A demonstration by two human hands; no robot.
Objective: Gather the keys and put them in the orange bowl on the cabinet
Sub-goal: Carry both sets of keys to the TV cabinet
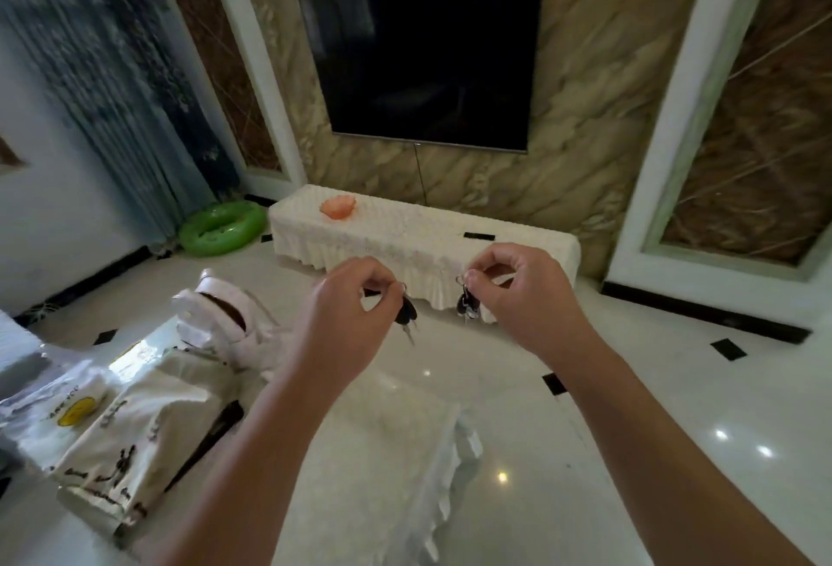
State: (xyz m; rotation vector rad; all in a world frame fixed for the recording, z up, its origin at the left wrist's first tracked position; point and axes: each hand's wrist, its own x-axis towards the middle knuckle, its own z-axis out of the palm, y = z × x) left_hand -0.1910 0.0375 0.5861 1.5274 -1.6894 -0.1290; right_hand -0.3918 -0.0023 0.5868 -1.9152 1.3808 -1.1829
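Near centre, left hand [346, 295] pinches a dark key bunch [406, 315] by its ring; right hand [517, 291] pinches a second key set [467, 302], both dangling. Far left on the white-covered cabinet [423, 241]: orange bowl [338, 207], contents can't tell.

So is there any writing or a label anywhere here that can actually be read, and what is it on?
None can be quoted.
White plastic bag: small dark print above a yellow round logo, too blurred to read.
Cream printed bag: dark brush-like characters, too blurred to read.
Television, orange bowl, both key bunches: no visible text.
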